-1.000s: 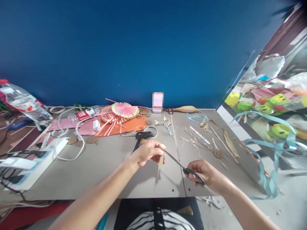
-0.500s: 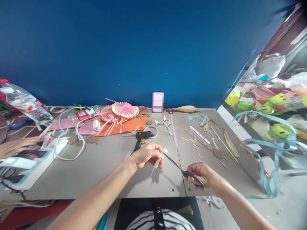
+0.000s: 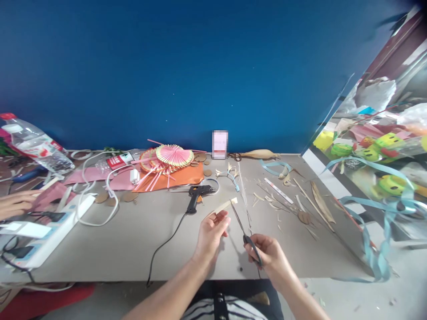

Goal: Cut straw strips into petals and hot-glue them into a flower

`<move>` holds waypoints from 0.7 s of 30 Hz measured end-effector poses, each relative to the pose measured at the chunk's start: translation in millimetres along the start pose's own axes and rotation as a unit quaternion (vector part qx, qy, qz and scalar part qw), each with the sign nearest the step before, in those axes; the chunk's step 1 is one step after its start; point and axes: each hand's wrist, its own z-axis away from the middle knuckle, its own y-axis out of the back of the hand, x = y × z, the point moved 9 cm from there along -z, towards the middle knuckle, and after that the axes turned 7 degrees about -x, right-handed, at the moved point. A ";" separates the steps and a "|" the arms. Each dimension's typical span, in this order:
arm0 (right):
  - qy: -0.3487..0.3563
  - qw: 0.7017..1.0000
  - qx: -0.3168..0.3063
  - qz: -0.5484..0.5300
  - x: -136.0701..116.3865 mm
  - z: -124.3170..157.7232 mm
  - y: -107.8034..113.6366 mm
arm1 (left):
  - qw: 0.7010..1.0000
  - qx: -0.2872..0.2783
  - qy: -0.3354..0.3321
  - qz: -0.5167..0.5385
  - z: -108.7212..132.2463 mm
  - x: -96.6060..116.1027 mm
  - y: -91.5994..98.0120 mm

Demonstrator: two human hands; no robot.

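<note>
My left hand (image 3: pixel 211 233) is closed on a narrow, pale dried strip (image 3: pixel 220 207), which sticks out above the fingers toward the right. In my right hand (image 3: pixel 268 255) is a pair of black-handled scissors (image 3: pixel 252 249), fingers wrapped round the handles. The long blades point up and left, their tips touching or very close to the strip's upper right end. Whether the blades are parted is hard to make out. Just beyond my left hand lies a black glue gun (image 3: pixel 196 195), its cord trailing to the table's front edge.
A pink paper fan (image 3: pixel 173 155) rests on orange sheets at the back. Shavings and dried husks (image 3: pixel 322 202) lie right, beside a marker (image 3: pixel 278 190) and blue ribbon (image 3: pixel 383 240). A power strip (image 3: pixel 58 233), a bottle (image 3: pixel 36 144) and another person's hand (image 3: pixel 16 204) are left.
My left hand has turned, so the strip, which hung down before, now points up and right. The scissors have moved left and stand more upright. The other person's hand has shifted left.
</note>
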 end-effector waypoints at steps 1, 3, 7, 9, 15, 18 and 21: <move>0.003 1.000 0.003 -0.007 -0.1 0.3 -3.5 | 1.000 0.010 -0.002 0.011 0.7 1.4 -1.7; 0.013 1.000 0.009 -0.015 -1.3 1.8 -8.7 | 0.999 0.018 -0.005 0.041 1.4 3.9 -6.1; 0.041 0.999 0.020 -0.009 -0.6 4.5 -12.5 | 0.993 0.044 0.004 0.113 5.5 0.9 -8.1; 0.051 0.998 0.022 0.002 4.6 4.6 -12.9 | 0.988 0.063 0.024 0.140 9.5 -5.0 -6.9; 0.047 0.998 0.030 0.040 31.6 6.0 -15.5 | 0.980 0.069 0.039 0.182 17.8 -6.9 -7.1; 0.046 0.997 0.030 0.046 39.9 8.9 -17.0 | 0.980 0.063 0.047 0.180 19.4 -6.2 -6.8; 0.048 0.997 0.030 0.045 44.7 11.2 -16.4 | 0.982 0.055 0.063 0.169 20.2 -8.2 -7.4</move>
